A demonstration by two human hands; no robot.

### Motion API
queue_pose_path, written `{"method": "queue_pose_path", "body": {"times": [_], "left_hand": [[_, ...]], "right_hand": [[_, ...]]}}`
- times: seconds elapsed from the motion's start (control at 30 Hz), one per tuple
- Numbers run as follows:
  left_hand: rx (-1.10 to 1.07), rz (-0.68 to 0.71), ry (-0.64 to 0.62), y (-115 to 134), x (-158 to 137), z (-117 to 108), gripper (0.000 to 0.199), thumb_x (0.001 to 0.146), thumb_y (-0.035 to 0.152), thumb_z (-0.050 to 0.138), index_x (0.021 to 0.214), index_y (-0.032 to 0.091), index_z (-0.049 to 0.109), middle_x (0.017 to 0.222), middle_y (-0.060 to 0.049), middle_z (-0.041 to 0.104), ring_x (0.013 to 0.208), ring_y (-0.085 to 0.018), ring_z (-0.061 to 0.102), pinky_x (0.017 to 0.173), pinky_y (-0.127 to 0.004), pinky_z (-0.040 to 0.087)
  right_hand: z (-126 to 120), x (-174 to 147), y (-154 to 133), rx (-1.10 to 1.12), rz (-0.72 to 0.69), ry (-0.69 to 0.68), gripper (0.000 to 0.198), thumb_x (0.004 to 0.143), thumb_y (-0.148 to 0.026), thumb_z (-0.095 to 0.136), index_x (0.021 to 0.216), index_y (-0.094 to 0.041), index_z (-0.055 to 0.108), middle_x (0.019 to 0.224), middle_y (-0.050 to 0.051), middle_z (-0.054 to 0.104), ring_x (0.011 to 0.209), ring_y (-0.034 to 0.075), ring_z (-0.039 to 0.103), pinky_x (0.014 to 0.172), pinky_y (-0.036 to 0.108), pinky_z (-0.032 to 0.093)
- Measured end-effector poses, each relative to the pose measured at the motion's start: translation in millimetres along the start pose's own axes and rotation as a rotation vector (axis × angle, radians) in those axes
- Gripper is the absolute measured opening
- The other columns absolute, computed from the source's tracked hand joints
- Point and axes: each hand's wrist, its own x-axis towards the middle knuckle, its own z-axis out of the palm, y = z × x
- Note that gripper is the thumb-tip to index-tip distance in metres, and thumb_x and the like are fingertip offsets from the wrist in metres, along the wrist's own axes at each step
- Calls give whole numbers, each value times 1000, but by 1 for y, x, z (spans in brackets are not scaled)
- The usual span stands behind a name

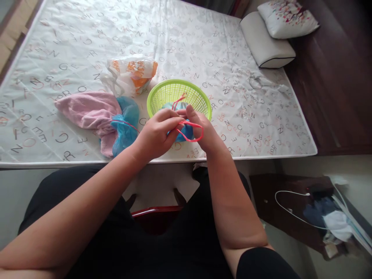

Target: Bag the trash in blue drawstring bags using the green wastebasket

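A pinkish-red string [201, 133] runs between my hands in front of the basket; one loop hangs near my right wrist and a frayed end sticks up behind the fingers. Pinched closed on the string is my left hand [159, 130]. My right hand [202, 128] is turned inward with its thumb raised, touching the string; its other fingers are mostly hidden. Just beyond them stands a yellow-green plastic basket [157, 91]. Blue plastic [186, 133] shows below and between the hands, partly covered. To the left lies a pink cloth [90, 108] beside a blue plastic bag [130, 112], with a thin red string across them.
A crumpled white-and-orange plastic bag [135, 71] lies behind the pink cloth. The letter-printed mattress [226, 50] has its front edge close to my lap. Pillows [269, 40] rest at the back right. A cable [290, 211] and clothes [337, 223] lie on a low dark surface at right.
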Motion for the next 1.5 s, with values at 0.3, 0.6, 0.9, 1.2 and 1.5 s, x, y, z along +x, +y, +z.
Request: {"method": "queue_pose_path", "body": {"times": [0.3,0.6,0.9,1.2,1.5], "left_hand": [[-112,-14,-104,2,-4,4,17,105,27,63,109,26,80,114,-10,76,111,-23,71,105,-43,57],[-340,-518,35,9,-20,-17,28,102,49,70,93,25,83,129,-10,77,129,-28,67,118,-48,51],[-562,-853,248,-18,-29,-24,49,102,66,62,77,23,67,64,-2,58,55,-13,52,50,-28,42],[-717,-980,201,-35,-24,-31,53,100,65,66,71,22,54,57,4,39,43,-8,36,39,-23,32],[-562,-933,205,-49,-33,-40,35,99,59,68,100,24,70,97,-8,73,83,-17,71,65,-25,55]], "right_hand": [[3,2,12,175,-83,90,46,97,-71,64,99,-26,73,104,5,73,108,21,68,98,37,57],[-25,4,21,-159,-141,306,39,106,-61,49,105,-26,65,102,9,70,111,27,69,89,42,54],[-50,3,14,209,-197,334,37,101,-62,53,90,-28,63,68,0,50,76,23,61,80,42,57],[-38,11,18,293,-124,529,40,102,-63,50,93,-27,65,63,-3,44,61,18,53,67,36,54],[-47,4,33,-387,-309,387,61,103,-57,57,158,-35,42,159,12,52,150,34,49,115,58,49]]}}
